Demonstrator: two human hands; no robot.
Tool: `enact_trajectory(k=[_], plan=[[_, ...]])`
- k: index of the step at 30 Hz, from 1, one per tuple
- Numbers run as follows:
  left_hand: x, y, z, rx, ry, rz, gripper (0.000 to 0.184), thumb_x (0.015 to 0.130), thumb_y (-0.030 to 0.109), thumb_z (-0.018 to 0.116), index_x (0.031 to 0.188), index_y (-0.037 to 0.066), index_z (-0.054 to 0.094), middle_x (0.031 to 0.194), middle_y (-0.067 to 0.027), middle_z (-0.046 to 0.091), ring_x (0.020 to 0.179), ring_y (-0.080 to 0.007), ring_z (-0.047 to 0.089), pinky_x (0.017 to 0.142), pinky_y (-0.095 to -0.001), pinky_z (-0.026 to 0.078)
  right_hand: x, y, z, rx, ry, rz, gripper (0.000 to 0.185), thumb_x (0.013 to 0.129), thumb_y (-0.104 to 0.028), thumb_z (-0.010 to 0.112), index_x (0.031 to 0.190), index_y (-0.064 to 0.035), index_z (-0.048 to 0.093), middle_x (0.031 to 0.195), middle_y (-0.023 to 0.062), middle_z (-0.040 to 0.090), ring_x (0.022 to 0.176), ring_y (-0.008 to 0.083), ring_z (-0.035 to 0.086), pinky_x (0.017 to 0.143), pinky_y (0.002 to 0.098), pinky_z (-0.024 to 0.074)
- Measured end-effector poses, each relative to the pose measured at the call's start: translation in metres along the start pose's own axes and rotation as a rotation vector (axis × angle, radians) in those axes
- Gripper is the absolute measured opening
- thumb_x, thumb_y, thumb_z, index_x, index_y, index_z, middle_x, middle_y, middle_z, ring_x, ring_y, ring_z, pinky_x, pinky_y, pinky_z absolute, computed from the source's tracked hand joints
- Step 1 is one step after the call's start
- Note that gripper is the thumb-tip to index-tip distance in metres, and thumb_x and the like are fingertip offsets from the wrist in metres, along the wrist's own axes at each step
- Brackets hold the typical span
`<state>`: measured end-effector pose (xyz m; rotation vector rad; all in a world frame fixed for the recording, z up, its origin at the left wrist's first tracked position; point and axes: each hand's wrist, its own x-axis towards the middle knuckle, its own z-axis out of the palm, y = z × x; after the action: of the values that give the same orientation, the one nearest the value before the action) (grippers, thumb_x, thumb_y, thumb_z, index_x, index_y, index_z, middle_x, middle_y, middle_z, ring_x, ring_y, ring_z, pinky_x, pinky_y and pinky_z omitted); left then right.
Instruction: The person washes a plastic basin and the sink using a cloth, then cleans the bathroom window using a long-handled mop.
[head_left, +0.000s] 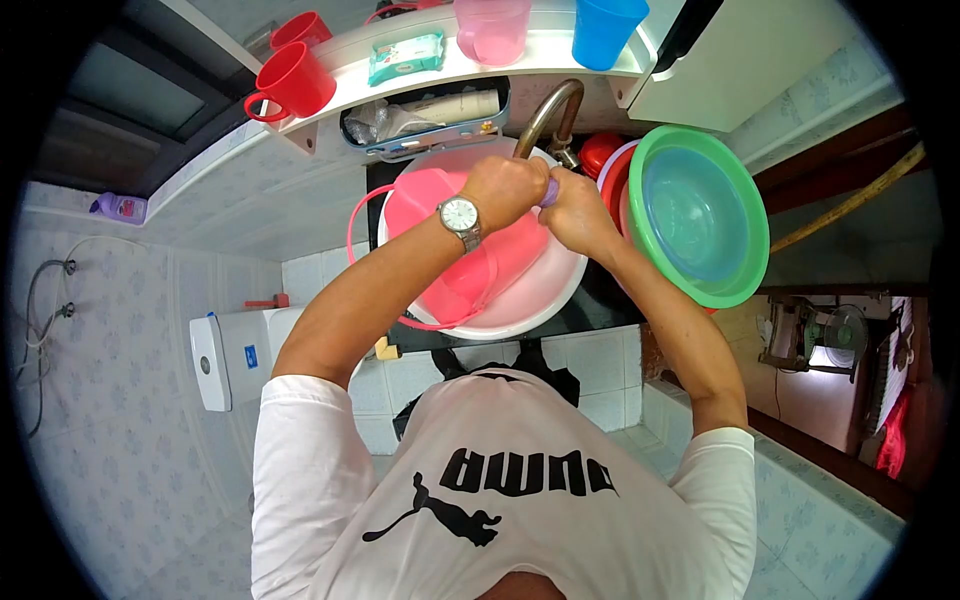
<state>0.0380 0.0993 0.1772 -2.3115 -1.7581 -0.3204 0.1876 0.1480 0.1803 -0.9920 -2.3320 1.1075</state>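
Note:
Both hands meet over the sink, just below the curved faucet (550, 115). My left hand (503, 190), with a watch (460, 216) at the wrist, is closed around a small purple item (549, 192), perhaps a cloth. Against it, my right hand (583, 212) is also closed, on the same purple item. Most of that item is hidden by the fingers. Beneath my hands a pink bucket (440, 280) with a thin handle lies tilted in a white-rimmed pink basin (545, 290).
Green basin (755, 220) stacked with others right of the sink. Behind stands a blue-edged caddy (440, 135). The shelf above holds a red mug (292, 82), wipes pack (407, 58), pink cup (492, 30) and blue cup (606, 32). A toilet cistern (210, 362) is at left.

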Motion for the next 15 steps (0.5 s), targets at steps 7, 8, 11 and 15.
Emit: enact_trajectory(k=[7, 8, 11, 15], plan=[[-0.0033, -0.0015, 0.0010, 0.023, 0.077, 0.022, 0.011, 0.076, 0.013, 0.058, 0.071, 0.008, 0.050, 0.054, -0.0092, 0.058, 0.047, -0.0241, 0.061, 0.040, -0.0355, 0.048, -0.0040, -0.0058, -0.0012, -0.008, -0.006, -0.001, 0.022, 0.065, -0.004, 0.061, 0.085, 0.0037, 0.057, 0.083, 0.0268, 0.062, 0.084, 0.0439, 0.060, 0.076, 0.0475, 0.0464], [-0.0038, -0.0018, 0.0012, 0.033, 0.098, 0.034, 0.012, 0.076, 0.014, 0.059, 0.070, 0.008, 0.050, 0.053, -0.0084, 0.058, 0.046, -0.0236, 0.061, 0.040, -0.0351, 0.047, -0.0048, -0.0067, -0.0014, -0.006, -0.007, 0.001, 0.022, 0.065, -0.004, 0.061, 0.085, 0.0037, 0.057, 0.083, 0.0268, 0.062, 0.084, 0.0439, 0.060, 0.076, 0.0475, 0.0464], [-0.0048, -0.0030, 0.0023, 0.039, 0.132, 0.048, 0.012, 0.076, 0.014, 0.059, 0.070, 0.009, 0.050, 0.053, -0.0071, 0.057, 0.046, -0.0227, 0.060, 0.040, -0.0346, 0.047, -0.0063, -0.0080, -0.0017, -0.015, -0.019, 0.017, 0.024, 0.065, -0.004, 0.062, 0.087, 0.0035, 0.057, 0.086, 0.0267, 0.062, 0.086, 0.0432, 0.060, 0.077, 0.0470, 0.0461], [-0.0063, -0.0045, 0.0049, 0.033, 0.153, 0.061, 0.012, 0.076, 0.015, 0.059, 0.071, 0.009, 0.049, 0.053, -0.0061, 0.055, 0.045, -0.0218, 0.059, 0.040, -0.0349, 0.046, -0.0075, -0.0064, 0.0004, 0.031, -0.009, 0.021, 0.026, 0.064, -0.005, 0.062, 0.088, 0.0037, 0.057, 0.086, 0.0266, 0.062, 0.086, 0.0427, 0.060, 0.077, 0.0466, 0.0460]])
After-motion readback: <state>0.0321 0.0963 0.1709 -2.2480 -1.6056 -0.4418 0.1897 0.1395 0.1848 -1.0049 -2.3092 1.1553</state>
